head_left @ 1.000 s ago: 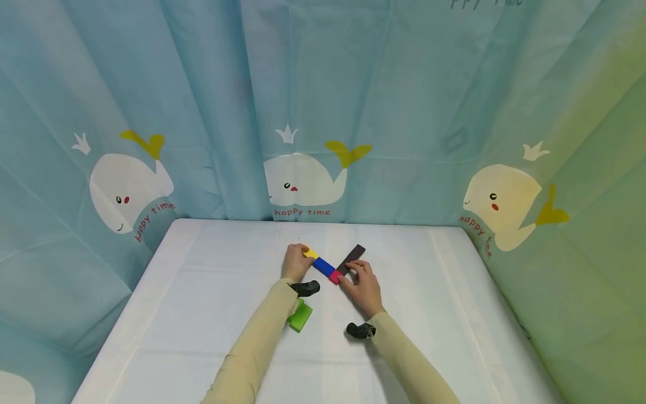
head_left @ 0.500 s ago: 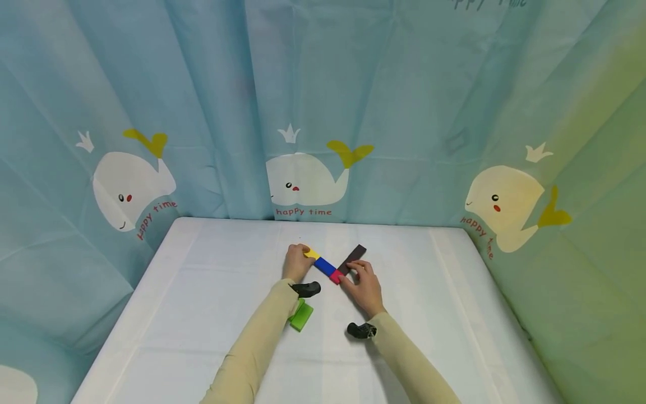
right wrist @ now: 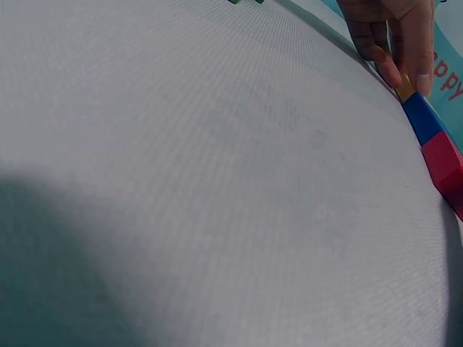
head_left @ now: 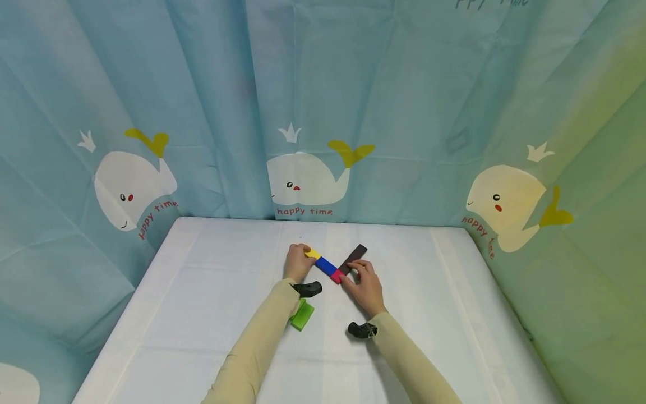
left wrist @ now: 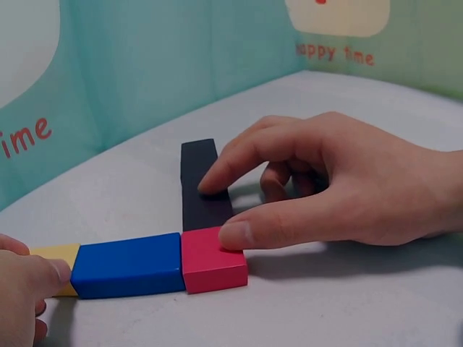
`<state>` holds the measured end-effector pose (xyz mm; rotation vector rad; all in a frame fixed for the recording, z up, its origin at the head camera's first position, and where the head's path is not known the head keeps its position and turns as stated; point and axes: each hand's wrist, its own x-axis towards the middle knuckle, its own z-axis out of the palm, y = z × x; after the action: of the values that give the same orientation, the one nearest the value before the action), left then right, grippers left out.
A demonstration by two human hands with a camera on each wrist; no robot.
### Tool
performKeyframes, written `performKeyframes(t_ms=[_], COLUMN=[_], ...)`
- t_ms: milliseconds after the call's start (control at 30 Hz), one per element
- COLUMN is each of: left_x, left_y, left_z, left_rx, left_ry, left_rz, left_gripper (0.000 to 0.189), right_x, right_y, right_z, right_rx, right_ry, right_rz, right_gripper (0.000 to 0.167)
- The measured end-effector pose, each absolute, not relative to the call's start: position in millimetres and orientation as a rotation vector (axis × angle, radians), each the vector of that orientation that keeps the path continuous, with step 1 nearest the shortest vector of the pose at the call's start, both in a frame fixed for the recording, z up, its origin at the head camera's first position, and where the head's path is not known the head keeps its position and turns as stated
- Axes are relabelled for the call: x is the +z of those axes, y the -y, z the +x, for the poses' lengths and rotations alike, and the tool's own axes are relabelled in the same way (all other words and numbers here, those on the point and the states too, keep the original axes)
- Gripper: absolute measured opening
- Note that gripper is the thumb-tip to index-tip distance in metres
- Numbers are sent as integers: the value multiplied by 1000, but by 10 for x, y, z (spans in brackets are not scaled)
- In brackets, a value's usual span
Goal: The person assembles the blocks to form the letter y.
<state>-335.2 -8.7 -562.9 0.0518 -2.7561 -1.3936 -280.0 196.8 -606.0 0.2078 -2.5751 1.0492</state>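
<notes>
In the head view a yellow block, a blue block and a red block lie end to end in a slanted row. A long black block runs away from the red one at an angle, forming a corner. My left hand pinches the yellow block between thumb and fingers, covering its outer end. With its thumb on the red block and index fingertip on the black block, my right hand touches both from above, in the left wrist view. The other right fingers are bent beneath the palm.
Green blocks lie near the left forearm, partly behind the sleeve. All this is on a white-covered table. A blue curtain printed with whales stands behind the table and along both sides.
The view has shifted very slightly. Both hands and the blocks keep the same positions relative to each other.
</notes>
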Motion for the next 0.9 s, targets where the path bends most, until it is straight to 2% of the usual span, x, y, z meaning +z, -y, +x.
performKeyframes(t_ms=[633,767,900], left_x=[-5599,-5555,-5469], left_y=[162,255,392], left_z=[-3296,-3266,-3200], left_rx=[-1356,-1329,-1270], left_ry=[2738,2743,2836], left_rz=[-11,-95,-297], left_gripper=[30,31,28], right_x=[-6066,-6053,-6046], right_y=[-1945,-1945,-1953], right_z=[-2799,-2793,-2782], right_rx=[1045,1050,1059], right_ry=[2586,2583,2569], right_rz=[221,219,220], right_gripper=[43,43,42])
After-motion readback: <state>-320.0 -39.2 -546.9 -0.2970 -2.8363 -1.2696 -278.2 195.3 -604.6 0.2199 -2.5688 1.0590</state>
